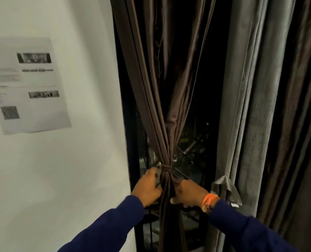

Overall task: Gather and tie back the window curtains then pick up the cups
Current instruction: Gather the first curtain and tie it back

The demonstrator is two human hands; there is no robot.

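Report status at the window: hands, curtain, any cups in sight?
Left hand and right hand both gripping brown curtain just below its tie band. Curtain gathered, band wrapped. Grey curtain hangs loose. No cups in view.

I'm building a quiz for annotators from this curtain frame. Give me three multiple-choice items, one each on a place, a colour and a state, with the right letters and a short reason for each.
1. Where does the printed sheet hang?
A. on the white wall left of the window
B. on the grey curtain
C. on the window glass

2. What colour is the wristband on the right hand?
A. green
B. orange
C. white

3. How is the brown curtain at the level of the hands?
A. spread flat across the window
B. lying on the floor
C. gathered into a bundle with a tie round it

Answers:
1 A: the sheet sits on the wall left of the frame.
2 B: an orange band shows at the sleeve edge.
3 C: the folds narrow into the tie, with the left hand and right hand at the bundle just below it.
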